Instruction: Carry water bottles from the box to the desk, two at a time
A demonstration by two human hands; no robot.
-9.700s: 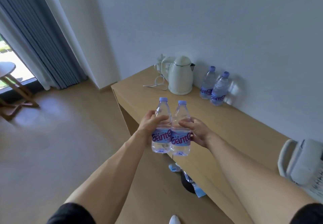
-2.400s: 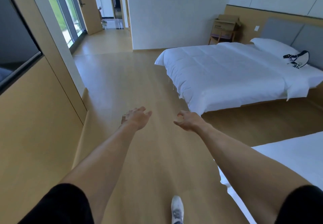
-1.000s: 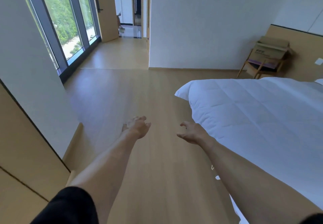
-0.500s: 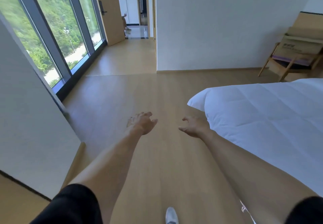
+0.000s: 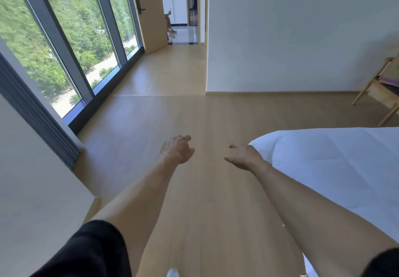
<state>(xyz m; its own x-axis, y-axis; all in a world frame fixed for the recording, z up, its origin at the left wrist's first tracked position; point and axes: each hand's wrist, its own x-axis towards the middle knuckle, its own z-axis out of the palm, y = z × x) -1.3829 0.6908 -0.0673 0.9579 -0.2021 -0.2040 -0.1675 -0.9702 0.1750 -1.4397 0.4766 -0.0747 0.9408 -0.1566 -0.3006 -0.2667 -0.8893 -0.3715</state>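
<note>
Two hands reach out over the wooden floor (image 5: pixel 194 190), left hand (image 5: pixel 177 149) and right hand (image 5: pixel 243 156), each grip loosely spread and holding nothing. No bottle, box or desk shows here. One white bed (image 5: pixel 336 168) lies right, one chair (image 5: pixel 382 91) beyond, tall windows (image 5: pixel 71 39) left.

My left hand (image 5: pixel 178 150) and right hand (image 5: pixel 244 156) reach out empty, fingers loosely curled, above the wooden floor (image 5: pixel 172 121). The white bed (image 5: pixel 334 164) lies just right of my right hand.
</note>
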